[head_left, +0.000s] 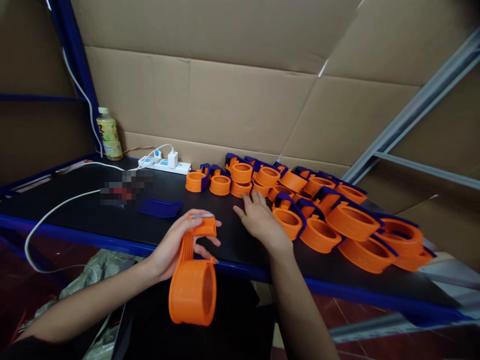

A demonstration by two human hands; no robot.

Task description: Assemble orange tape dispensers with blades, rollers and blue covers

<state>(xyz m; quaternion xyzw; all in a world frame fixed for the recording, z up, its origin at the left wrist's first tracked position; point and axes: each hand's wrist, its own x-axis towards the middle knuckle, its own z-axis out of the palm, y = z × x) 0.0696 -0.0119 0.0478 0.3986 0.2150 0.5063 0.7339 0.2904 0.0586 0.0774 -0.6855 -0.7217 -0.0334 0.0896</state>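
Observation:
My left hand [168,252] is closed around the neck of an orange plastic tape dispenser [187,295], in front of the table's near edge. The dispenser's round hub hangs down, and a thin metal strip lies across its top end beside my thumb. My right hand [264,227] is over the black tabletop with fingers stretched and apart, holding nothing. Its fingertips reach the near side of stacked orange tape dispensers with dark blue parts [287,222]; whether they touch is unclear. A loose curved dark blue plastic piece [160,208] lies on the table left of my hands.
A white power strip [182,167] with plugs and cables lies at the back, near a yellow-labelled bottle [109,135]. A pixelated patch with something red is on the left of the black tabletop [86,200]. Cardboard [225,100] walls the back; a metal brace slants at right.

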